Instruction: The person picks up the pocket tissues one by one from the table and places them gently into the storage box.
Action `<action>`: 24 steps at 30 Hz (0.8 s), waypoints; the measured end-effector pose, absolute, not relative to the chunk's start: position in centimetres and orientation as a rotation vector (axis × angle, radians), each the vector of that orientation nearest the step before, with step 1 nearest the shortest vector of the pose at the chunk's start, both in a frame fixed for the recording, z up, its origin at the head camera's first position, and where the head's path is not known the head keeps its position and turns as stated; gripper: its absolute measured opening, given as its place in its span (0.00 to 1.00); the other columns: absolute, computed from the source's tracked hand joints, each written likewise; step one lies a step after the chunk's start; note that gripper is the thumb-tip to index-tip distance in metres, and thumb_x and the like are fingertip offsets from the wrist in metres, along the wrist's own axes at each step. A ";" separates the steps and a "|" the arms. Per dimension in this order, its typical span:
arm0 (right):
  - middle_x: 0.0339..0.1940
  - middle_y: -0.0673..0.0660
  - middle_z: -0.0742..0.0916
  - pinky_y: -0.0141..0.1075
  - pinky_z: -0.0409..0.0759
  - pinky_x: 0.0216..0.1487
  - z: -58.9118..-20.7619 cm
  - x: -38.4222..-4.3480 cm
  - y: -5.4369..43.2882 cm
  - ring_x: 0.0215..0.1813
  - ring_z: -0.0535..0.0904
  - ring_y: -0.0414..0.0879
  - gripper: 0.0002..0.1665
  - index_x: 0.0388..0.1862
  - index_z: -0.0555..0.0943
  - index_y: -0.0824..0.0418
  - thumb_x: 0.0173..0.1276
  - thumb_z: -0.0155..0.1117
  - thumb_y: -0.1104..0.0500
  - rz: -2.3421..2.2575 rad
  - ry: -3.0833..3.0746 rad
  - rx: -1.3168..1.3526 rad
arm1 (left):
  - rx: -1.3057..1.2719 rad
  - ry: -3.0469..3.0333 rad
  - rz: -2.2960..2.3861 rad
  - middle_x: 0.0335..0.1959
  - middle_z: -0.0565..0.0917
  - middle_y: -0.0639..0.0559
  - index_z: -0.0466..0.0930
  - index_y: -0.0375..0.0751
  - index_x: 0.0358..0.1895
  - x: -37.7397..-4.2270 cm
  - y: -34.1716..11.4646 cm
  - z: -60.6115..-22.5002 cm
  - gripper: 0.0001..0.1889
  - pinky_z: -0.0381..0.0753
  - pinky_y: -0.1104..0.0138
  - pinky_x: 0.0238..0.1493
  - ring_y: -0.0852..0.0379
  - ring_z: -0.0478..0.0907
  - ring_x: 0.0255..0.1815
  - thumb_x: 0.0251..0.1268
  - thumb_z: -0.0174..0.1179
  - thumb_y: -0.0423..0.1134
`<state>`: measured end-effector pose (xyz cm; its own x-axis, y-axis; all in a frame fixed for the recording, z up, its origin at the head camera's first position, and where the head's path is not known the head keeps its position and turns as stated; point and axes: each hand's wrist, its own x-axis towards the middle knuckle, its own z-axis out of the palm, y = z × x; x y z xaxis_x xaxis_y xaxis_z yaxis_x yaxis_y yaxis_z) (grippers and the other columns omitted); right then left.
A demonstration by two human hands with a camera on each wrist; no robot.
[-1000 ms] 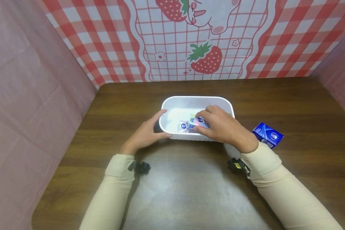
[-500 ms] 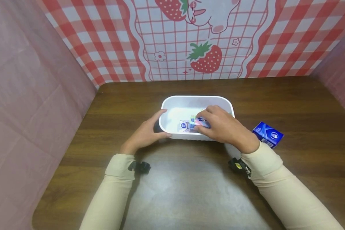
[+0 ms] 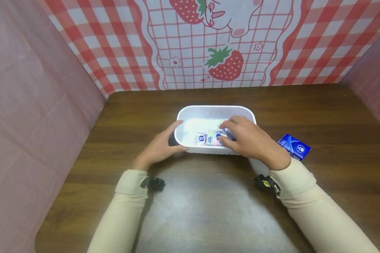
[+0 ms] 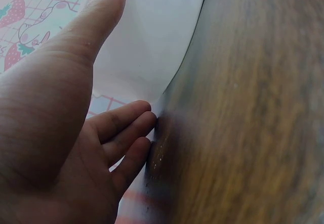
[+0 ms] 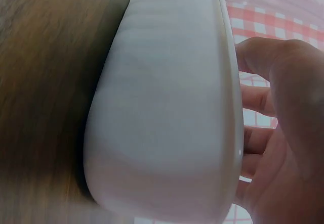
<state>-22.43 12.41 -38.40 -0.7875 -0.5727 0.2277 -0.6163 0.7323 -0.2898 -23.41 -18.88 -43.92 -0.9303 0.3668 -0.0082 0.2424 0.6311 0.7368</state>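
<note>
A white oval-ended plastic bin stands on the wooden table in the head view. My left hand spans its left end, thumb at the front wall and fingertips at the rear left, all fairly straight. My right hand reaches over the right side of the rim, fingers and thumb apart above a pastel pink-and-green tissue pack. Left of that pack lies a white-and-purple tissue pack. Behind the right fingers, another item is mostly hidden. The right wrist view shows the bin's outer wall, with the fingers beyond the rim.
A dark blue tissue pack lies on the table to the right of the bin, partly behind my right wrist. A red-checked strawberry cloth hangs at the back. Pink cloth hangs at the left side.
The right fingers have let go of the pastel tissue pack, which now lies in the bin beside the white-and-purple one. My right hand has shifted slightly right; the left hand stays in place.
</note>
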 end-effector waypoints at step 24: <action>0.52 0.62 0.84 0.57 0.75 0.60 -38.3 -21.5 16.5 0.58 0.76 0.58 0.20 0.53 0.84 0.64 0.65 0.72 0.55 0.553 -2.718 0.829 | 0.486 2.687 1.176 0.79 0.57 0.62 0.49 0.77 0.78 -23.3 -18.9 -43.9 0.51 0.57 0.46 0.74 0.57 0.54 0.78 0.51 0.69 0.69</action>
<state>-21.46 16.47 -38.30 -0.8084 -0.4828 0.3367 -0.5759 0.7669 -0.2832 -23.31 -18.94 -43.87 -0.9327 0.3598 -0.0227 0.2274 0.6361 0.7373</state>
